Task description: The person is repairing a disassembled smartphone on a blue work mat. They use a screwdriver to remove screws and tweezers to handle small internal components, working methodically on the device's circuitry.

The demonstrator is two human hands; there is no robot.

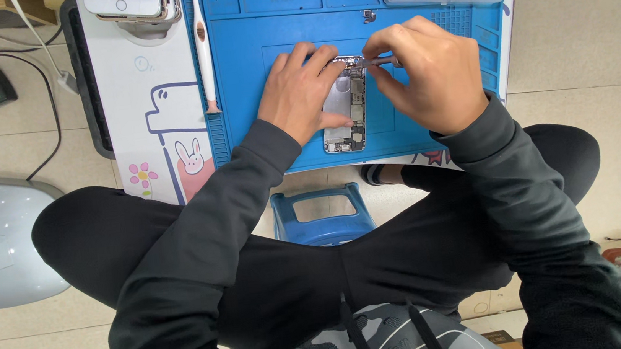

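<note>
Both hands: on opened phone (345, 113), mat (253, 65) centre.
Axis: ran toward near edge.
Left hand (301, 95): pinned phone flat.
Right hand (423, 70): pinched, probably tweezers (374, 61), at far end.

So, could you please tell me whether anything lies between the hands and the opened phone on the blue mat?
Nothing visible does. The left hand rests directly on the phone, and the right hand brings a thin metal tool to its top end.
</note>
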